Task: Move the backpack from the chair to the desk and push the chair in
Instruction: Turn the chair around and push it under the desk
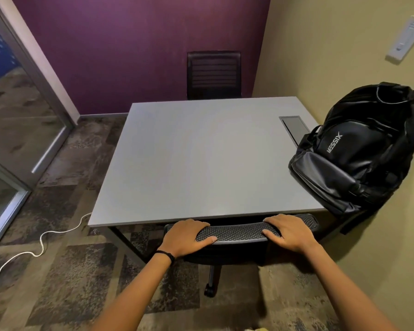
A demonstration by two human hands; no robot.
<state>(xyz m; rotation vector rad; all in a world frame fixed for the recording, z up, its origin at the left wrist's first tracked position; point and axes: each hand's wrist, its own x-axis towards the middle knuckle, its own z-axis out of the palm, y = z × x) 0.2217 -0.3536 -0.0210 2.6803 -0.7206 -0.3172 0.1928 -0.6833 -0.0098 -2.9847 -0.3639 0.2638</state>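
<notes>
A black backpack point(361, 151) stands upright on the right side of the grey desk point(201, 158), leaning against the beige wall. Below the desk's near edge is the black mesh chair point(237, 232); its seat is tucked under the desk and only the backrest top, post and a caster show. My left hand point(189, 237) grips the left part of the backrest top. My right hand point(289, 232) grips the right part of it.
A second black chair point(214, 75) sits at the desk's far side against the purple wall. A white cable point(41, 244) snakes over the carpet at left. A glass door point(14, 111) is at far left. A recessed power hatch point(294, 127) lies in the desk beside the backpack.
</notes>
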